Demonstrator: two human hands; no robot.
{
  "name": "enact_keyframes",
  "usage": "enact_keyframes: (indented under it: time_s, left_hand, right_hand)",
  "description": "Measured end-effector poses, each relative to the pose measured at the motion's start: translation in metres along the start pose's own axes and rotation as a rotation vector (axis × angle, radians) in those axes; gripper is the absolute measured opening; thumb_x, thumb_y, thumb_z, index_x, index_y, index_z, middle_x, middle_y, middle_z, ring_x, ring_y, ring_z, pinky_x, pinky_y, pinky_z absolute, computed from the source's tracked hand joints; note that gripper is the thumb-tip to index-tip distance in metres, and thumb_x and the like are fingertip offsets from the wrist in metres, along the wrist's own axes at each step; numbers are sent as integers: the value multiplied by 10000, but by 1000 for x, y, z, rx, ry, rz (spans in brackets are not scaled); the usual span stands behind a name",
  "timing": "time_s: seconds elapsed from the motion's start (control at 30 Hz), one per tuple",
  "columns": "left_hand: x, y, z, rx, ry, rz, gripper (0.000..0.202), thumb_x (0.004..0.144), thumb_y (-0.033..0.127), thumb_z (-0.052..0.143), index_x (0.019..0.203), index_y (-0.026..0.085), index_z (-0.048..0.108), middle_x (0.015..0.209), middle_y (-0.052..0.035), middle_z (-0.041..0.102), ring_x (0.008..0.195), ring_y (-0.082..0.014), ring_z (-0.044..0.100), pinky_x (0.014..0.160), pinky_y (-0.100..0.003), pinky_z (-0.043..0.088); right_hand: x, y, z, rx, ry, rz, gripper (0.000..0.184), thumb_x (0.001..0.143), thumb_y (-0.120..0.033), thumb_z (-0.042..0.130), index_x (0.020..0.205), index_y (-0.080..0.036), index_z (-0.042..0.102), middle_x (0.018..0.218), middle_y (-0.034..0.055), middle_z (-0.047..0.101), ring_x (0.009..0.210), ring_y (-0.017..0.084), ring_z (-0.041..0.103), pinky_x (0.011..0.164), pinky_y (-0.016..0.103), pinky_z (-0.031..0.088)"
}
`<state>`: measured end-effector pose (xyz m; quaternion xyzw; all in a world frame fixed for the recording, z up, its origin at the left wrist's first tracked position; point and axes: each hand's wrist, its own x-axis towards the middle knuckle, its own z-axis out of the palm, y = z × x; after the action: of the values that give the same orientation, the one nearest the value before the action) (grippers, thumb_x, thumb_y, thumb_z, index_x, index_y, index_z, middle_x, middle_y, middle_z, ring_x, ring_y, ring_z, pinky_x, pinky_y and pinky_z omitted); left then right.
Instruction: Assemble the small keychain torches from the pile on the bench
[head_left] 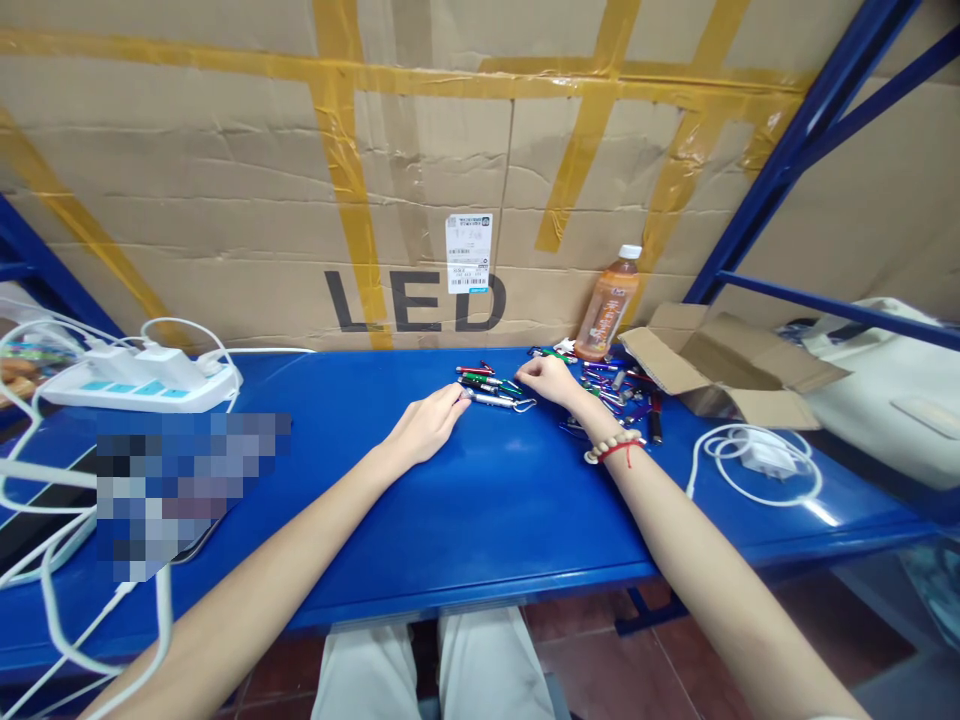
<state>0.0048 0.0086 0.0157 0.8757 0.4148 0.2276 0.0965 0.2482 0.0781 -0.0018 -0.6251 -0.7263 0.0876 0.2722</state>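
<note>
My left hand (427,428) is closed, thumb and fingers pinched at the left end of a silver pen-like stick (491,399) with a wire loop at its right end. Just behind it lie a green pen-like stick (480,379) and a red one (472,370), roughly side by side. My right hand (551,382), with a bead bracelet and red string at its wrist, is pinched close to the green stick's right end. What its fingertips hold, if anything, is too small to make out. A loose pile of coloured metallic sticks (611,392) spreads beside and behind that hand.
A drink bottle (609,305) and an open cardboard box (720,365) stand at the back right. A white charger with cable (769,455) lies at right. On the left are a power strip (142,385) and cables. A large carton (255,200) walls the blue table's (480,520) back.
</note>
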Motion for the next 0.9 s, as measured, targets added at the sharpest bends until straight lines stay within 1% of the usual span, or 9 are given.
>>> enact_keyframes:
  time_s: [0.17, 0.4, 0.5, 0.63, 0.7, 0.8, 0.83, 0.87, 0.9]
  left_hand:
    - [0, 1, 0, 6, -2, -8, 256, 936, 334, 233, 839, 204, 430, 854, -29, 561, 806, -182, 578, 691, -271, 436]
    - [0, 1, 0, 24, -2, -20, 258, 937, 334, 234, 833, 204, 431, 852, -28, 565, 804, -180, 582, 692, -275, 442]
    - [0, 2, 0, 34, 2, -27, 258, 936, 323, 236, 862, 196, 448, 890, -44, 576, 844, -188, 584, 738, -291, 447]
    - [1, 1, 0, 26, 15, -13, 228, 934, 296, 251, 943, 196, 455, 997, -59, 586, 926, -197, 576, 778, -300, 445]
    - [0, -1, 2, 9, 30, -20, 208, 930, 303, 272, 996, 204, 443, 1029, -58, 586, 934, -199, 580, 769, -298, 447]
    - [0, -6, 4, -21, 60, -39, 189, 924, 312, 300, 1029, 207, 418, 993, -53, 591, 876, -199, 596, 736, -298, 450]
    - [0, -7, 5, -27, 68, -43, 183, 922, 311, 305, 1027, 206, 413, 968, -50, 592, 854, -198, 597, 729, -299, 448]
    - [0, -8, 6, -31, 77, -41, 177, 922, 306, 305, 1023, 206, 410, 948, -47, 591, 840, -196, 596, 728, -299, 446]
    - [0, -9, 6, -32, 85, -33, 171, 923, 299, 303, 1015, 206, 412, 937, -44, 587, 834, -193, 591, 730, -299, 444]
  right_hand:
    - [-1, 7, -4, -106, 21, 38, 221, 694, -68, 572, 846, -130, 719, 839, 72, 712, 741, 159, 644, 745, 238, 481]
    - [-7, 3, -10, -146, 38, 111, 133, 692, -110, 629, 792, -138, 713, 790, 78, 708, 732, 172, 647, 733, 266, 497]
    - [-10, -6, -15, -133, 48, 136, 103, 676, -122, 653, 756, -151, 711, 771, 69, 706, 752, 189, 649, 744, 291, 499]
    - [-16, -30, -24, -44, 47, 91, 173, 756, -177, 597, 896, -149, 695, 876, 67, 704, 806, 164, 648, 750, 262, 505]
    - [-20, -43, -27, 103, -103, 12, 214, 781, -239, 585, 963, -172, 674, 833, 32, 706, 714, 122, 652, 665, 215, 520]
    - [-26, -53, -24, 442, -513, -101, 262, 742, -299, 626, 957, -155, 665, 801, 39, 698, 654, 122, 650, 548, 202, 522]
    - [-26, -54, -21, 497, -585, -105, 269, 716, -302, 649, 933, -144, 669, 793, 47, 694, 647, 128, 648, 520, 201, 518]
    - [-26, -53, -18, 506, -596, -91, 264, 690, -295, 671, 901, -137, 674, 773, 48, 689, 628, 129, 644, 492, 196, 509]
    - [-25, -52, -14, 492, -559, -76, 250, 667, -280, 689, 868, -131, 679, 744, 47, 683, 597, 123, 634, 467, 188, 496]
